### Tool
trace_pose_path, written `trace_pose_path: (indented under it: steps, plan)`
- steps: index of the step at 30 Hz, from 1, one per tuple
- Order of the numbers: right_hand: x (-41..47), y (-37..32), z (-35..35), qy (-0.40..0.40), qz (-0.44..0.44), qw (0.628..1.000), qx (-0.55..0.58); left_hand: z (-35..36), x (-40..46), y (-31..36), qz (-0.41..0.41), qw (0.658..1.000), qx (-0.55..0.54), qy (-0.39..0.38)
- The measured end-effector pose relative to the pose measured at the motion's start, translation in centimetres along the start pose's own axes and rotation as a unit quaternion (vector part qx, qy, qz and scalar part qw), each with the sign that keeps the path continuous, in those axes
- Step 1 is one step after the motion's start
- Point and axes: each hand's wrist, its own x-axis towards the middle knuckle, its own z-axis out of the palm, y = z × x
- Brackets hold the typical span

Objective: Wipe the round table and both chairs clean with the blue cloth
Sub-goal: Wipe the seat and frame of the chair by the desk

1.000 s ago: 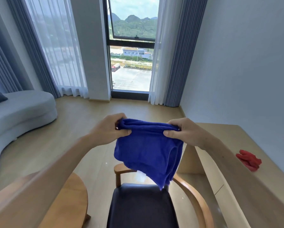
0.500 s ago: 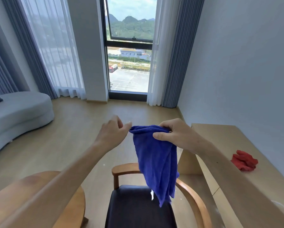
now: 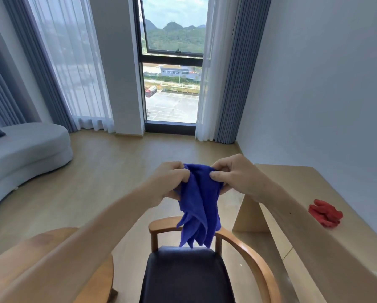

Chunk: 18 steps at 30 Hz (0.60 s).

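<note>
I hold the blue cloth (image 3: 197,204) up in the air in front of me, bunched at its top. My left hand (image 3: 169,182) grips its left side and my right hand (image 3: 233,178) pinches its right top edge. The cloth hangs down in folds over the wooden chair (image 3: 244,243) with a dark seat, its lower tips just above the backrest. The round wooden table (image 3: 100,274) shows at the lower left, partly hidden by my left forearm. Only one chair is in view.
A long light-wood desk (image 3: 297,193) runs along the right wall with a red cloth (image 3: 325,215) on it. A grey sofa (image 3: 23,154) curves along the left. Curtains and a tall window stand ahead across open wooden floor.
The cloth was first spread between both hands, then hung from my right hand alone. Now my left hand grips it again and the cloth is gathered tighter.
</note>
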Motion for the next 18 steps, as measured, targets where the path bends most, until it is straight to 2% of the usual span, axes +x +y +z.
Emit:
trace_pose_path:
  steps: [4, 9, 15, 17, 18]
  plan:
    - [-0.7, 1.2, -4.4, 0.133, 0.026, 0.988, -0.07, -6.9, 0.2, -1.3, -0.013, 0.983, 0.175, 0.057]
    - [-0.9, 1.7, -5.9, 0.139, 0.005, 0.986, -0.093, -9.9, 1.8, -2.8, 0.017, 0.921, 0.381, 0.078]
    - [-0.8, 0.5, -5.1, 0.101, -0.063, 0.991, -0.064, -10.1, 2.5, -3.3, 0.025, 0.876, 0.465, 0.123]
    - [-0.1, 0.1, -4.1, 0.082, -0.077, 0.991, -0.07, -7.7, 2.5, -2.5, 0.111, 0.891, 0.419, 0.136]
    - [0.4, -0.2, -3.5, 0.068, -0.08, 0.992, -0.075, -6.0, 2.3, -1.4, 0.17, 0.906, 0.372, 0.11]
